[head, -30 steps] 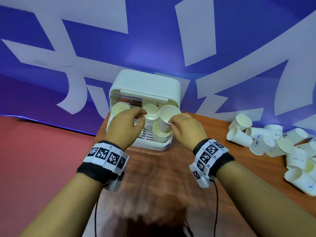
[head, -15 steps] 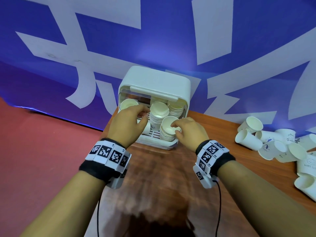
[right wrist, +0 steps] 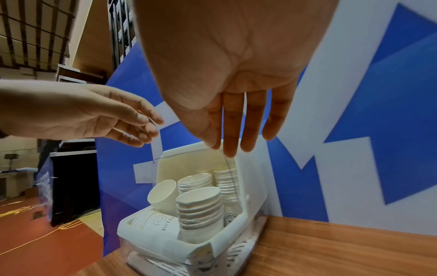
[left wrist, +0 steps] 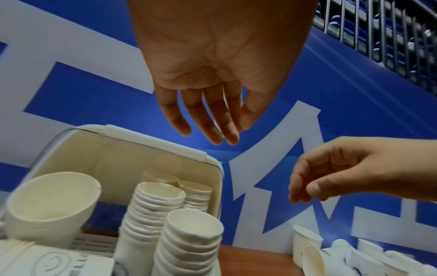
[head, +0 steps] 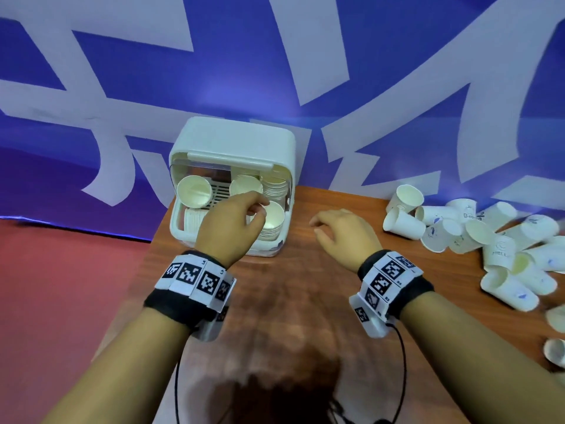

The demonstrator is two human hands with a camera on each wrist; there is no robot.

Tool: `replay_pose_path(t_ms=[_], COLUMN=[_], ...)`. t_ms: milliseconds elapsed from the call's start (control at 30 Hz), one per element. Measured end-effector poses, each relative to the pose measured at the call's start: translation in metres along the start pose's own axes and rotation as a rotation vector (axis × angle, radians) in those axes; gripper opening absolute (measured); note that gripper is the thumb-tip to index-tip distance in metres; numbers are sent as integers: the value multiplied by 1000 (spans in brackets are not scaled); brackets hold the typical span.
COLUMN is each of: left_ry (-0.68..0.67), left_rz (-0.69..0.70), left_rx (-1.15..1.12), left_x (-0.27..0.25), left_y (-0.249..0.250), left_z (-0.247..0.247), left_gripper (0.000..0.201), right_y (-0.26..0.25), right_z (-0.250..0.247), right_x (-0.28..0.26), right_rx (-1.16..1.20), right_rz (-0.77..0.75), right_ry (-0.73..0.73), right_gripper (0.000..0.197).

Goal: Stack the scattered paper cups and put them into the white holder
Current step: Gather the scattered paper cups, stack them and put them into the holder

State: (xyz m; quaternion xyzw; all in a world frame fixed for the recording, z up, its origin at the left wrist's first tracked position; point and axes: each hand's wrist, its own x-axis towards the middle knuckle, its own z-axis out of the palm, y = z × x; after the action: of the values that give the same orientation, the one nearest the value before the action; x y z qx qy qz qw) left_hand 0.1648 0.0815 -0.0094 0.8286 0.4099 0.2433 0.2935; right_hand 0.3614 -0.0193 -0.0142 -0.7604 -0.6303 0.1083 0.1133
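Cup stacks (head: pixel 272 220) standing upright, mouths up, in holder (head: pixel 232 142) | L hand (head: pixel 232 228) hovering over them, empty, fingers loose | R hand (head: pixel 345 237) hanging relaxed, empty, above bare table (head: pixel 305 286) w/ loose cups (head: pixel 458 231) lying sideways.

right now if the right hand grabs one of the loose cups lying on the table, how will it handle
The loose cups look like thin paper, so probably very light and easy to crush. Many lie on their sides, so a nudge would likely roll them in a curve. The right hand, empty, should pinch a rim gently.
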Motion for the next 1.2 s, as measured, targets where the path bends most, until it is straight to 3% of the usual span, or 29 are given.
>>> replay_pose_path(t_ms=[367,533,900,1200], left_ry=[-167,-219,-180,-301], left_rz=[161,192,61,11], left_rx=[-111,-125,-104,-86], left_x=[11,-4,-43,-79], left_y=[75,107,220,267], left_z=[73,115,216,277], left_gripper=[16,16,17,16], right_y=[73,113,250,304], right_z=[-21,-26,-62,-69], right_x=[-80,-120,-214,-277], right_rx=[-1,0,19,77], right_rz=[224,258,271,365], right_ry=[35,38,9,19], right_gripper=[19,19,16,16])
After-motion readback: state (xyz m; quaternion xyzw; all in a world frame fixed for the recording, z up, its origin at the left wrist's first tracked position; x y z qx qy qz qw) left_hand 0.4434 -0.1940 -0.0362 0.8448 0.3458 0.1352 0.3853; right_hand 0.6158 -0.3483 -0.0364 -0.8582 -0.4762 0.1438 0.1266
